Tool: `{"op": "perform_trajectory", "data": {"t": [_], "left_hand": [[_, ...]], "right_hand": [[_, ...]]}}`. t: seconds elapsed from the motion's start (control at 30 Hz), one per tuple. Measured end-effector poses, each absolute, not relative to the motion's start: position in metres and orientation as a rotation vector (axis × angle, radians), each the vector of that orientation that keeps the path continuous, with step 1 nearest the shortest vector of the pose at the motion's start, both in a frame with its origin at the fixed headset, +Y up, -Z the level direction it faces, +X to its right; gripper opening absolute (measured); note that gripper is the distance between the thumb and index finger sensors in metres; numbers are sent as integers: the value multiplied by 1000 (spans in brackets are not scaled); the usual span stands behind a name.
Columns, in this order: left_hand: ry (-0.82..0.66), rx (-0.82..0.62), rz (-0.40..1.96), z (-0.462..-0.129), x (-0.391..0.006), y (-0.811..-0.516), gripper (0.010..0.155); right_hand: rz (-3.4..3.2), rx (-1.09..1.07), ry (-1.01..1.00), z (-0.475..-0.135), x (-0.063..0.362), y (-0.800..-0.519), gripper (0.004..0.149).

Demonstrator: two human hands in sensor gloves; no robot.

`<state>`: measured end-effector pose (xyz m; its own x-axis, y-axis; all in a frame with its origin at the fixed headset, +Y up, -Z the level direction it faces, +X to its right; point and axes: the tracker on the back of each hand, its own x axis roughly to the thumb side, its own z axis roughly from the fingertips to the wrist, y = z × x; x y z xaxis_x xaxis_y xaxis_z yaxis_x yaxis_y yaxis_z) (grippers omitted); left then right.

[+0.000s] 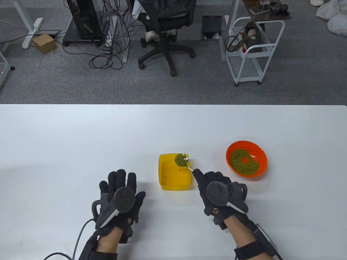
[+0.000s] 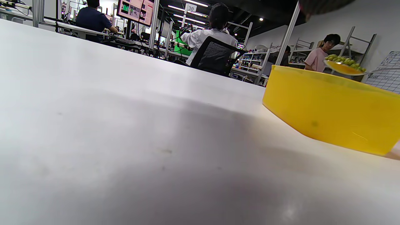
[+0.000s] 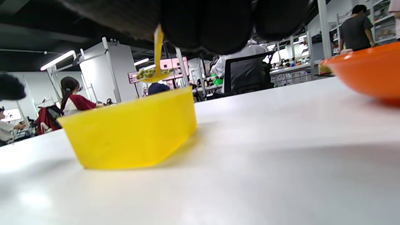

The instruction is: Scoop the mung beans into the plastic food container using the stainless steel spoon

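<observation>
White table (image 1: 81, 140) is carrying everything. Right hand (image 1: 217, 189) is pinching the spoon (image 1: 182, 159) handle, holding it level over the yellow container (image 1: 174, 173) so the mung beans (image 1: 180, 160) aren't spilling. Orange bowl (image 1: 246, 159) is sitting just right. Left hand (image 1: 119, 195) is lying flat, fingers spread, holding nothing.

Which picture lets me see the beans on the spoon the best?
The table view: it looks straight down on the spoon, so the whole pile of beans shows. The left wrist view sees the spoon edge-on at far right, beans just peeking over. The right wrist view shows it small, below the right hand.
</observation>
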<state>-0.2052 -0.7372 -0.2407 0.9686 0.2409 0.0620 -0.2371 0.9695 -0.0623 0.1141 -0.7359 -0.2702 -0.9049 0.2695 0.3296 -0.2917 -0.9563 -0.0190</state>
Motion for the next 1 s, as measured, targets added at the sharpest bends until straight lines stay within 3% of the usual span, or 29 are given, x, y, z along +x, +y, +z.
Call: {"op": "perform_trajectory", "data": {"t": [1.0], "left_hand": [[-66,-72,231,-241,-204,-738,77]], "right_hand": [[2624,351,56,-286,124,-745,45]]}}
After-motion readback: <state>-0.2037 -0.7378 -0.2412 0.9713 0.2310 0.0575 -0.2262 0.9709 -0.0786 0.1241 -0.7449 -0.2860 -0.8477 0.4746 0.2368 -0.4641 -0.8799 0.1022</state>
